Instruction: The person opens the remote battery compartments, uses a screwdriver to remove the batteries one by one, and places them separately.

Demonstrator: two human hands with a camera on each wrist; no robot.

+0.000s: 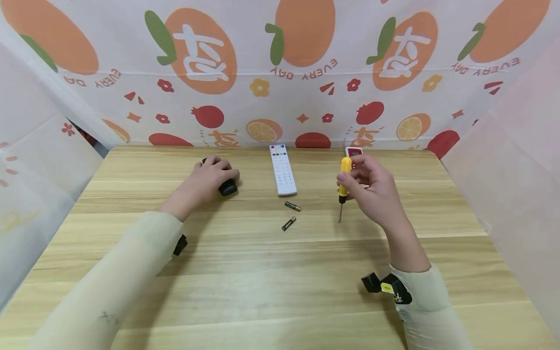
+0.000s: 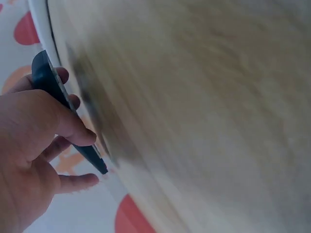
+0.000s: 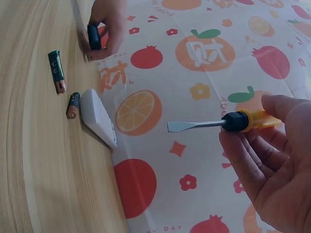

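Observation:
My left hand (image 1: 214, 176) grips a black remote (image 1: 228, 187) at the back left of the table. In the left wrist view the dark remote (image 2: 51, 82) is tilted, with thumb and fingers on its two sides. On the right, my right hand (image 1: 369, 187) holds a flat-blade screwdriver (image 1: 345, 171) by its yellow handle, its tip angled down toward the table. The right wrist view shows its silver blade (image 3: 194, 125) pointing left, away from the fingers. A white remote (image 1: 283, 170) lies between the hands, buttons up. Two batteries, one (image 1: 292, 206) above the other (image 1: 288, 223), lie below it.
A small red and white device (image 1: 353, 151) stands behind my right hand, partly covered by it. The wooden table (image 1: 262, 291) ends at a fruit-printed cloth (image 1: 245, 107) along the back, with pale cloth at both sides. Both sleeves carry black wrist cameras.

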